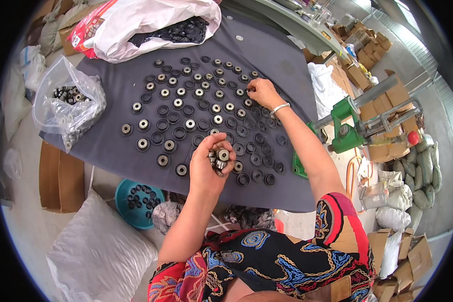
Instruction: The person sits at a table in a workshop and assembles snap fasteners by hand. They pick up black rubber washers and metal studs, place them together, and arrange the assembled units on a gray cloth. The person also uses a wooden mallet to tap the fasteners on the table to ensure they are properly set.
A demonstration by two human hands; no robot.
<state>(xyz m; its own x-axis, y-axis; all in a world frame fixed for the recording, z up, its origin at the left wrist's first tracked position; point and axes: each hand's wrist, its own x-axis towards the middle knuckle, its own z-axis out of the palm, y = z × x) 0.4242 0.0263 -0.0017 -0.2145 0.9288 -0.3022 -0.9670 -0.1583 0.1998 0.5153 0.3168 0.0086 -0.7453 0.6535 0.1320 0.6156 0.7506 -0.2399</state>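
The left hand [206,157] is cupped palm-up with its fingers curled around a small handful of metal bearings [222,155], held above the near part of the layout. The right hand [263,93] reaches further out, fingers bent together and tips down beside the parts; whether they pinch anything I cannot tell. Judging by how the pieces lie, the work looks part-way along: to the left of the left hand and beyond it, many black rings [157,137] already have a bearing seated in the middle, though bare ones are mixed among them. Between the hands and nearer the body than the right hand, most rings are bare, so a good share seems left. All lie on a dark grey cloth [117,88] covering the table. Past the left hand, toward the far edge, a white sack [117,41] gapes over black parts; well to its left a clear bag [49,115] holds more metal pieces. Below and left of that hand, a teal basin [121,214] with dark parts stands beside a stuffed white sack [100,246]. Right of the right hand are a green press [343,128], stacked cartons [370,53] and piled sacks [428,171].
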